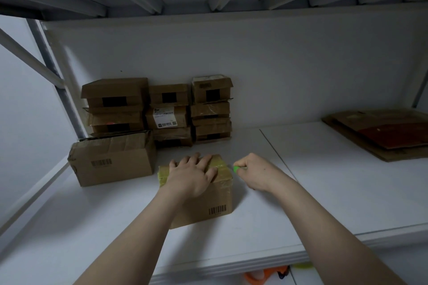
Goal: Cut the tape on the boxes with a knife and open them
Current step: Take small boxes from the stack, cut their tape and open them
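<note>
A small taped cardboard box (pixel 208 203) with a barcode on its front stands on the white shelf (pixel 324 192) in front of me. My left hand (pixel 192 173) lies flat on the box's top, fingers spread over the glossy tape. My right hand (pixel 257 172) is curled round a green-handled knife (pixel 235 168), just to the right of the box's top right edge. Only the green end of the knife shows; its blade is too small to make out.
A larger box (pixel 113 159) with a crumpled top stands to the left. Several small boxes (pixel 169 113) are stacked against the back wall. Flattened cardboard (pixel 382 134) lies at the far right. Another shelf hangs overhead.
</note>
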